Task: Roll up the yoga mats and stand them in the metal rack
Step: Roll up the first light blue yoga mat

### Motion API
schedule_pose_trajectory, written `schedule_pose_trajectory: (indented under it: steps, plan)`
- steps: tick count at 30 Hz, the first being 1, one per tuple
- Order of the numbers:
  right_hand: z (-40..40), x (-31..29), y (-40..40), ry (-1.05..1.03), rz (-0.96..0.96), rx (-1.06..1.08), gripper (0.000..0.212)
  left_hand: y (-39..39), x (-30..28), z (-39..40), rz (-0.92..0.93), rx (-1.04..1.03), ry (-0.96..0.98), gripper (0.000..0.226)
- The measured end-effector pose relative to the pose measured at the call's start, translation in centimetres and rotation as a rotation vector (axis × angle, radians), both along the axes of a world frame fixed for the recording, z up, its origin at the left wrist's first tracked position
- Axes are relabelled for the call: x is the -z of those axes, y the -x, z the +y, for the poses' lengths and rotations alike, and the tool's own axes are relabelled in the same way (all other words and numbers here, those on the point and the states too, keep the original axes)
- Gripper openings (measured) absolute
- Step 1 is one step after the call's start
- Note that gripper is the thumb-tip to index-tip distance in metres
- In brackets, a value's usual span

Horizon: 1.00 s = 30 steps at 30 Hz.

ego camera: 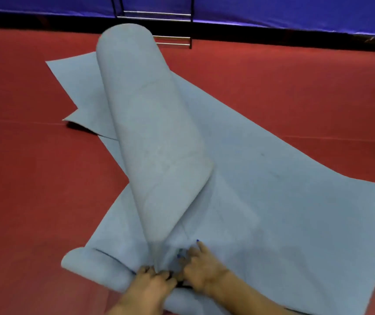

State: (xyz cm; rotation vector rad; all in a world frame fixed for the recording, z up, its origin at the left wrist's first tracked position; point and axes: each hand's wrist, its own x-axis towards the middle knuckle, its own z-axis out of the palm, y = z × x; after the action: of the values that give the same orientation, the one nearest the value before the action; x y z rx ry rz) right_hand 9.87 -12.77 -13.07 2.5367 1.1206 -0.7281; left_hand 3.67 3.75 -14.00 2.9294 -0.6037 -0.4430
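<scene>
Pale blue yoga mats lie overlapping on the red floor. One mat rises in a tall loose fold from my hands toward the back. Along the near edge a rolled part lies to the left. My left hand grips the mat at the roll, fingers curled over it. Just to its right, my right hand pinches the mat's fabric with its fingers bent. The metal rack stands at the back by the wall, partly hidden by the raised fold.
Red floor surrounds the mats on the left and right. A blue wall covering with a black base strip runs along the back. Another mat corner sticks out at the back left.
</scene>
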Motion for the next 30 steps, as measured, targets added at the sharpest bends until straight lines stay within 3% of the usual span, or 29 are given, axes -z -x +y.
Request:
schedule_pose_trajectory:
  steps: [2,4,7,9,11,13,14,16,18,21,23,26,30]
  plan:
    - [-1.2,2.4,1.5,-0.154,0.077,0.082,0.032,2.3,1.6,0.7,0.043,0.018,-0.054,0.032]
    - [-2.3,3.5,2.3,-0.209,0.213,0.124,0.035,3.8,0.7,1.5,-0.073,0.076,-0.040,0.033]
    - [-2.2,3.1,2.9,-0.339,0.088,0.098,0.035,3.6,-2.1,3.6,-0.411,0.032,0.238,0.029]
    - [-2.2,2.9,3.4,-0.289,0.109,0.086,0.037,2.0,-5.0,4.5,-0.634,-0.122,0.352,0.036]
    - [-1.6,2.0,2.8,-0.278,0.098,0.074,0.040,-0.9,-7.2,5.0,-0.753,-0.366,0.303,0.053]
    - [-1.3,0.5,2.4,-0.267,0.106,0.060,0.041,-4.3,-8.8,4.6,-0.606,-0.523,0.159,0.095]
    - [-1.0,0.1,1.9,-0.314,0.201,0.090,0.042,-6.0,-9.2,4.2,-0.464,-0.546,0.114,0.107]
    - [-0.8,-0.6,0.7,-0.389,0.501,0.221,0.046,-8.4,-8.8,2.8,-0.164,-0.527,0.088,0.108]
    - [-0.4,-2.1,-0.6,-0.596,0.770,0.584,0.048,-8.9,-7.3,1.7,0.023,-0.544,0.101,0.098]
    - [-0.3,-4.6,-4.8,-1.126,0.985,1.263,0.035,-7.3,-5.6,2.0,-0.003,-0.593,0.049,0.093]
    - [-0.2,-6.0,-8.4,-1.455,1.190,1.619,0.040,-5.7,-4.8,3.0,-0.025,-0.625,0.138,0.095]
    - [2.3,-7.9,-11.6,-1.675,1.312,1.749,0.063,-3.6,-4.1,4.7,-0.012,-0.622,0.336,0.101]
    - [7.2,-10.0,-13.5,-1.729,1.194,1.754,0.062,-1.5,-3.4,6.6,-0.078,-0.599,0.537,0.102]
